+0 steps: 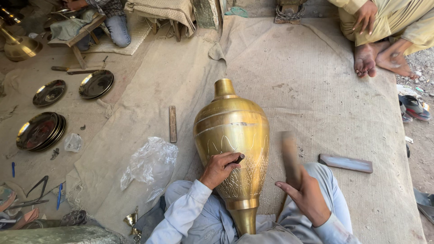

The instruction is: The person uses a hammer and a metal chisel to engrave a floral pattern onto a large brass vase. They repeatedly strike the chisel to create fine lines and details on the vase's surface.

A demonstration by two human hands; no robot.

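A large brass vase (pixel 231 131) lies across my lap, neck pointing away, with engraved patterns on its lower body. My left hand (pixel 218 169) rests on the vase and grips a small dark chisel (pixel 238 159) whose tip touches the engraved surface. To the right of the vase, my right hand (pixel 306 195) holds a wooden mallet (pixel 288 153), raised and blurred by motion.
A flat stone bar (pixel 346 163) lies at my right, a wooden strip (pixel 172 124) and a crumpled plastic bag (pixel 151 166) at my left. Dark metal plates (pixel 40 130) sit on the cloth far left. Another person's bare feet (pixel 379 58) rest at the top right.
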